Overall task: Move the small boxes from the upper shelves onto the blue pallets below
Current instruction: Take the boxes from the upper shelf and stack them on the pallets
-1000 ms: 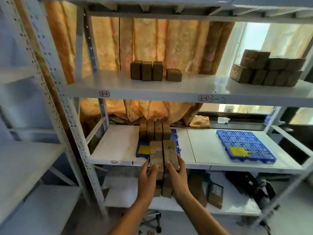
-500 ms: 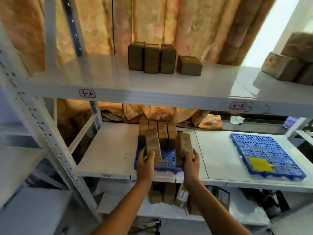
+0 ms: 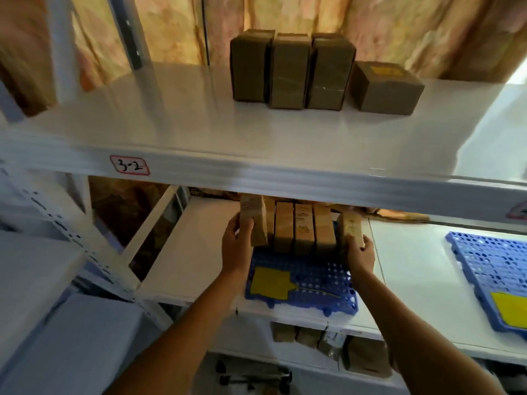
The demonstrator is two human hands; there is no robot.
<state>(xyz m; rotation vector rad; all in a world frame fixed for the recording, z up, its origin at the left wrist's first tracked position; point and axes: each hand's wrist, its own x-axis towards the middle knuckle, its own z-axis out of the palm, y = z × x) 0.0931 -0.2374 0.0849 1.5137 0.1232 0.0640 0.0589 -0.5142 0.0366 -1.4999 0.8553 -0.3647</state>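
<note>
My left hand [image 3: 236,246] grips a small brown box [image 3: 252,220] at the left end of a row of upright boxes [image 3: 302,229] on the blue pallet [image 3: 308,283]. At the row's right end, my right hand [image 3: 360,253] holds another small box [image 3: 350,232]. Both held boxes stand upright, at or just above the pallet's back part. The pallet carries a yellow tag [image 3: 269,283] and lies on the lower shelf. Several more brown boxes [image 3: 291,72] stand on the upper shelf [image 3: 171,126], with one lower box [image 3: 385,91] at their right.
A second blue pallet [image 3: 493,277] with a yellow tag lies on the lower shelf to the right. The upper shelf's front beam [image 3: 256,172] bears a label "3-2" [image 3: 129,165] and overhangs the row. More packages [image 3: 328,342] sit on the shelf underneath. White rack uprights [image 3: 85,240] stand left.
My hands have spread apart and reached deeper under the upper shelf, carrying one box each to opposite ends of the row on the pallet. The view has moved closer.
</note>
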